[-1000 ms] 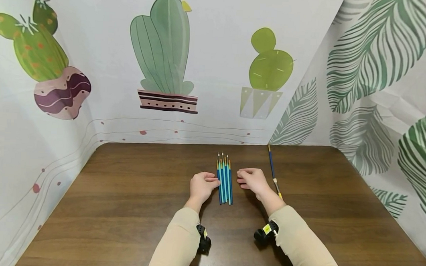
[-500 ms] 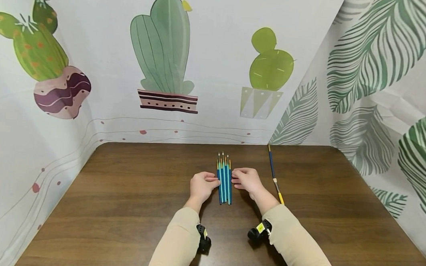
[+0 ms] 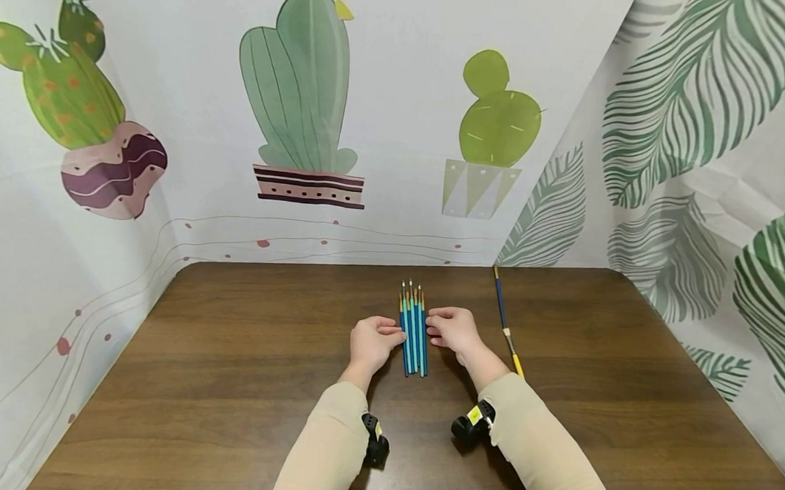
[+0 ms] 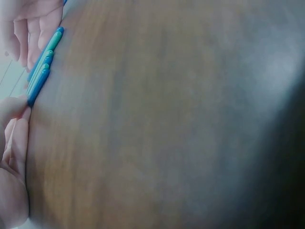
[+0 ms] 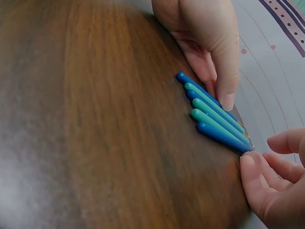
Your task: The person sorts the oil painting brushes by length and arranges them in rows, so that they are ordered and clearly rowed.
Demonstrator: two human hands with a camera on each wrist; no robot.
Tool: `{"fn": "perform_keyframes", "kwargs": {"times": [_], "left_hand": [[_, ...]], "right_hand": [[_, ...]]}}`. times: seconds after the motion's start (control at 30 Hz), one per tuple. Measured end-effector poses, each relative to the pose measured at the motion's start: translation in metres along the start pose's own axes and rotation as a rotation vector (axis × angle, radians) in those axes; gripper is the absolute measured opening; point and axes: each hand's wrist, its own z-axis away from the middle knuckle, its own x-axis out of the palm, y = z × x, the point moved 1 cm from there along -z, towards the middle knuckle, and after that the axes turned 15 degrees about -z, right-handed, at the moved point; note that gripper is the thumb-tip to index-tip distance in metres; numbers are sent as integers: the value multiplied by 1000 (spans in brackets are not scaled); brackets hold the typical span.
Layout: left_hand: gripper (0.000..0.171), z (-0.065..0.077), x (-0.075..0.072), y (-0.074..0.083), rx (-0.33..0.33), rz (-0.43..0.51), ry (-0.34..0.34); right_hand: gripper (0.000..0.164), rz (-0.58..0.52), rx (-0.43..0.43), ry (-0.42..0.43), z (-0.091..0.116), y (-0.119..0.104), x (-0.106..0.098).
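A row of several paintbrushes, with dark blue and turquoise handles, lies side by side on the table, bristles pointing away. My left hand rests at the left side of the row, its thumb against the outermost blue handle. From the other side, my right hand touches the right edge of the row with its fingertips. In the right wrist view the rounded handle ends sit close together, slightly staggered. The left wrist view shows the same handles between both hands.
Right of the right hand, a paintbrush with a blue handle and one with a yellow handle lie end to end. The brown wooden table meets a wall covering printed with cacti and leaves.
My right hand has moved left to the brushes' right edge, and the rightmost brushes have shifted slightly inward. The yellow handle shows more now. My left hand has stayed in place.
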Motion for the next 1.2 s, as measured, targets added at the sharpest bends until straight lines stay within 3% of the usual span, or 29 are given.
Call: {"fn": "perform_keyframes", "kwargs": {"times": [0.33,0.6,1.2], "left_hand": [[27,0,0,1,1,2,-5],[27,-2,1,-2,2,-14,6],[27,0,0,0,11,-13,4]], "right_hand": [[26,18,-3,30,-4,0,2],[26,71,-57,55,-7,0,9],[17,396,-152,141,-4,-5,18]]}}
